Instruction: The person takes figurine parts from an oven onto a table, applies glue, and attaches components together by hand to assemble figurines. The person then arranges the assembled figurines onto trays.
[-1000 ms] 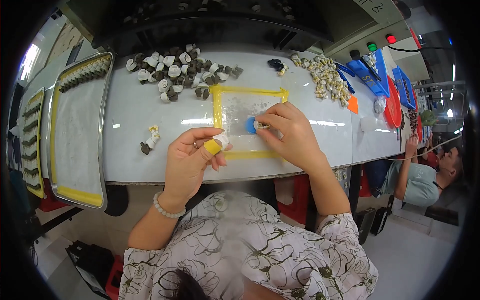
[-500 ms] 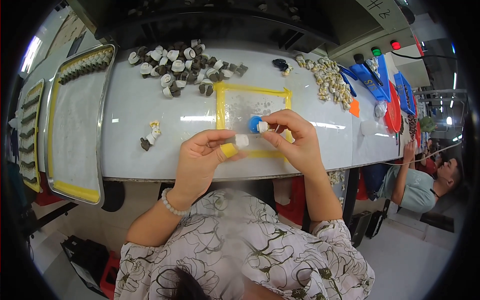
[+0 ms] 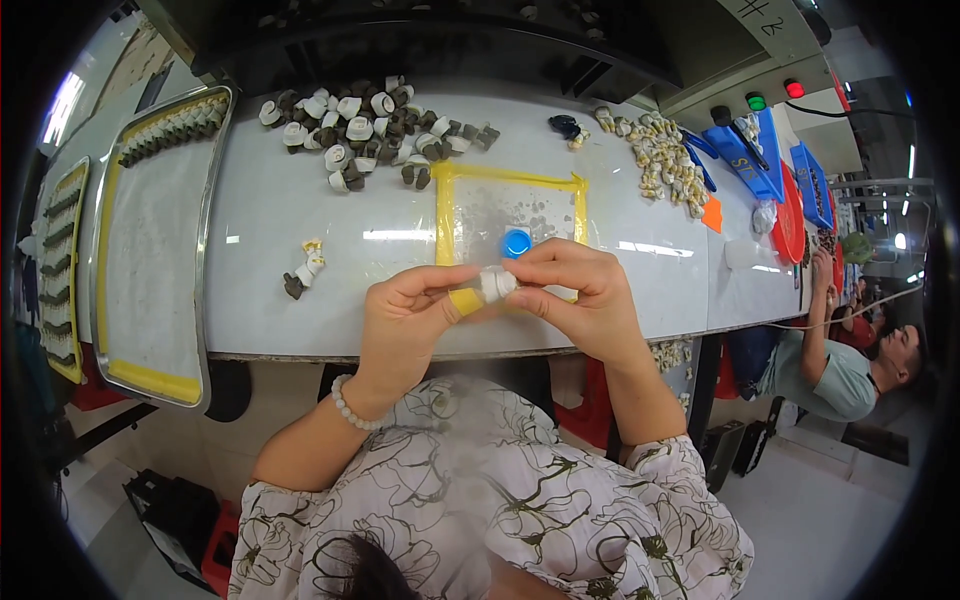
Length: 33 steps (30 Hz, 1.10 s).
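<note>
In front of me, near the table's front edge, my two hands meet. Fingers and thumb of my left hand (image 3: 405,315), with yellow tape round the thumb, pinch a small white figurine part (image 3: 491,284). My right hand (image 3: 590,305) pinches a second small white part against it; its shape is mostly hidden by my fingertips. Just beyond lies a round blue cap-like dish (image 3: 516,242) on a clear sheet edged with yellow tape (image 3: 446,215). To the left, a white figurine with dark feet and a yellowish top (image 3: 308,268) lies alone.
Several white-and-dark parts (image 3: 360,130) lie heaped at the back left, small white-and-yellow parts (image 3: 668,165) at the back right. Trays with rows of parts (image 3: 160,270) stand at left. Blue bins (image 3: 750,165) and a red tray (image 3: 787,215) stand right, near another person (image 3: 825,370).
My right hand has moved left and slightly down from beside the blue dish. The white part in it now touches the one in my left hand.
</note>
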{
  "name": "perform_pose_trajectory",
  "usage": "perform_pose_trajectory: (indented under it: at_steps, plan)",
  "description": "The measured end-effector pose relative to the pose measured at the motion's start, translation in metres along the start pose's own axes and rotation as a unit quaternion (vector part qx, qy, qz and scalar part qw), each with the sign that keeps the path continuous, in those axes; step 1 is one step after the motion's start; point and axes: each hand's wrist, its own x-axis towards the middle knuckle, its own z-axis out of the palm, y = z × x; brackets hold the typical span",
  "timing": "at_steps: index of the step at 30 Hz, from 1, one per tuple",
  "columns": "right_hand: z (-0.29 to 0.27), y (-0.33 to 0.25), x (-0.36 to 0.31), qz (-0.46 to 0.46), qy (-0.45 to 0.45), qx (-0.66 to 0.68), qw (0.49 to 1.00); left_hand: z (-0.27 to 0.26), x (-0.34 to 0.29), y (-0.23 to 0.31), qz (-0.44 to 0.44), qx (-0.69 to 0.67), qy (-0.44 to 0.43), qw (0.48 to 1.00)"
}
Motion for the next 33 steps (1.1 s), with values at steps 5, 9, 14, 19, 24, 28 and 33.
perform_pose_trajectory:
  at_steps: [5, 9, 14, 19, 24, 28, 33]
  plan:
    - [-0.006, -0.004, 0.002, 0.034, -0.036, -0.02, 0.999, -0.003, -0.001, 0.0, -0.008, 0.039, -0.015, 0.999]
    - [-0.004, 0.004, 0.0, 0.071, -0.042, 0.05, 0.995, -0.003, 0.003, 0.004, -0.025, 0.042, -0.033, 0.998]
    - [-0.024, 0.023, -0.006, 0.023, -0.012, -0.068, 0.997, -0.003, -0.012, 0.018, -0.05, 0.131, -0.004, 0.99]
    - [-0.092, 0.055, -0.007, 0.068, 0.271, -0.304, 0.911, -0.043, -0.037, 0.04, 0.351, 0.641, -0.003, 0.682]
    - [-0.113, 0.081, 0.0, 0.194, 0.267, -0.319, 0.888, -0.068, -0.048, 0.048, 0.348, 0.708, 0.083, 0.609]
    - [-0.103, 0.078, 0.003, 0.154, 0.212, -0.249, 0.932, -0.065, -0.043, 0.055, 0.349, 0.717, 0.141, 0.586]
    - [-0.092, 0.072, 0.003, 0.12, 0.184, -0.253, 0.942, -0.044, -0.003, 0.077, 0.343, 0.686, 0.125, 0.629]
